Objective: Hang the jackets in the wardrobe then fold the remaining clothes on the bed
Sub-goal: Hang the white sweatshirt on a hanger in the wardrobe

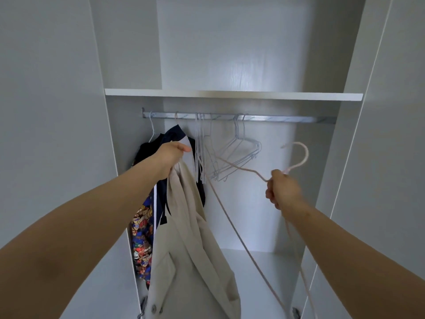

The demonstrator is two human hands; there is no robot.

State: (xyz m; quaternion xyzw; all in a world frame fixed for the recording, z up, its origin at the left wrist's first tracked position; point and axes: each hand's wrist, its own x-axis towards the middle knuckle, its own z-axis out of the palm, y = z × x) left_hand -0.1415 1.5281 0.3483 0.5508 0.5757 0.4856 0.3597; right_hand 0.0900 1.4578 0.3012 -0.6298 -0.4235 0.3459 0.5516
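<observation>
I face an open white wardrobe with a metal rail [287, 119] under a shelf. My left hand [171, 157] grips the top of a beige jacket [188, 245], which hangs down in front of the left side. My right hand [281, 188] grips a pale pink wire hanger [299, 157] just below its hook, which sits below the rail. The hanger's long wires run down past the jacket. A dark navy jacket [177, 134] and a colourful patterned garment [141, 238] hang at the rail's left end.
Several empty white wire hangers [239, 153] hang in the middle of the rail. A shelf [230, 95] lies right above the rail. The wardrobe floor [259, 272] shows lower right. Side panels stand close on both sides.
</observation>
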